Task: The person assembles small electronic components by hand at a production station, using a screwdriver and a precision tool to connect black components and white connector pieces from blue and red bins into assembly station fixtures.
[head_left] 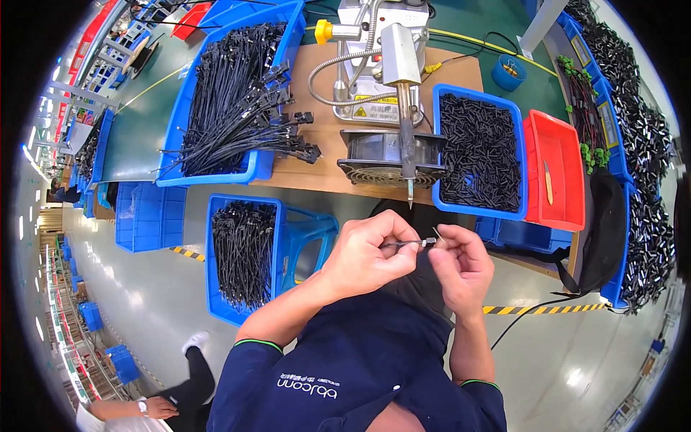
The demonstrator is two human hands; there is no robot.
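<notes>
My left hand (376, 253) pinches a thin black cable between thumb and forefinger in front of my chest. The cable's small dark connector end (429, 242) pokes out to the right of those fingers. Facing it, my right hand (462, 268) is closed, its curled fingertips and thumb right at the connector. A thin pale sliver (437, 234) shows by the right fingertips; what it is I cannot make out. Just beyond both hands, a heating tool (404, 129) points its narrow metal tip down toward me, with a black fan (385, 155) behind the tip.
Black cables fill a large blue bin (173, 147) on the bench and a smaller blue bin (214, 299) beside a blue stool (306, 237). Right of the fan stand a blue tray (481, 210) of short black tubes and a red tray (568, 194). Another person's hand (160, 408) shows lower left.
</notes>
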